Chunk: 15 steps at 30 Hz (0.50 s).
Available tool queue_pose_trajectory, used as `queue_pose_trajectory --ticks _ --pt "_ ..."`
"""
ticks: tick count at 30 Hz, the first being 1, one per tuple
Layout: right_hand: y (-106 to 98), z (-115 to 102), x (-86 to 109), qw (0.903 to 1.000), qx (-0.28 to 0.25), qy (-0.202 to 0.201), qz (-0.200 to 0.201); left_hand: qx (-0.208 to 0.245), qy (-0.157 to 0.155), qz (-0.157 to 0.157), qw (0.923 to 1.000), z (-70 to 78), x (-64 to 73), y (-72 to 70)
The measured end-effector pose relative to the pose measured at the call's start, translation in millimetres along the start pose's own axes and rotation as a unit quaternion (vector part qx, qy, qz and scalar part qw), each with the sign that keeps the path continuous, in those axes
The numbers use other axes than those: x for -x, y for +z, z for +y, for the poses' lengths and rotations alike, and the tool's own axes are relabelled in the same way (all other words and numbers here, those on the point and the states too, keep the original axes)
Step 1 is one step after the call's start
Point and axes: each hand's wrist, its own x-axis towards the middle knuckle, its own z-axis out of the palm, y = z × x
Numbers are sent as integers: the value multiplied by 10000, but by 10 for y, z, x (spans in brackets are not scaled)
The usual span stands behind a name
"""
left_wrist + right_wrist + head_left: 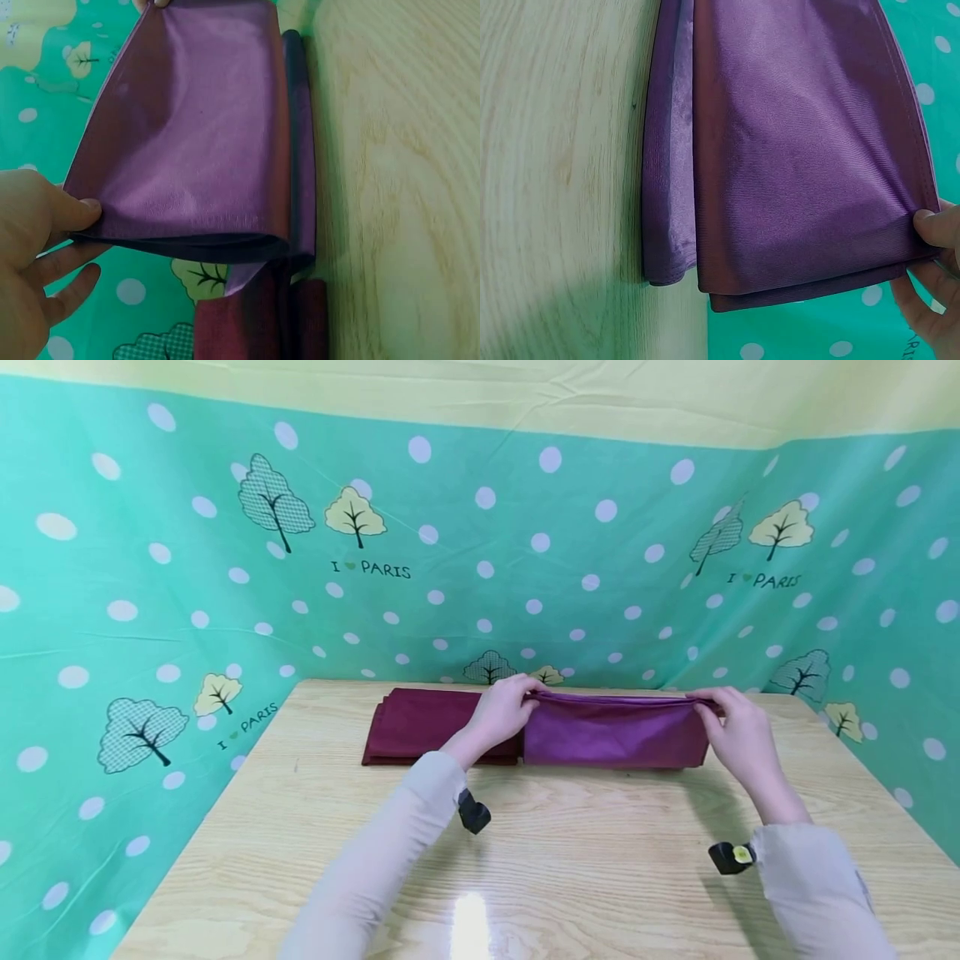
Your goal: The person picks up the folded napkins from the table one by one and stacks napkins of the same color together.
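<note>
A folded purple cloth stands raised along the back of the table, its top edge stretched between both hands. My left hand pinches the top left corner between thumb and fingers. At the top right corner my right hand pinches the same edge. In the left wrist view the purple cloth shows layers open at its near side, with a folded strip lower beside it. The right wrist view shows the purple cloth hanging in stacked layers from the thumb and fingers. Left of it lies a folded maroon cloth, partly behind my left hand.
A light wood table carries both cloths near its back edge. Behind and beside it hangs a green dotted curtain with printed trees. Small black cameras sit at both wrists.
</note>
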Motion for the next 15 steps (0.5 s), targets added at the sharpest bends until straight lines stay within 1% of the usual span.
queue_pose_trajectory --ticks 8,15 --pt "13 39 -81 9999 83 3 -114 72 -172 -248 9995 -26 -95 -11" --pt "2 59 -119 9998 151 -62 -138 -57 -134 -236 9996 -32 -144 24"
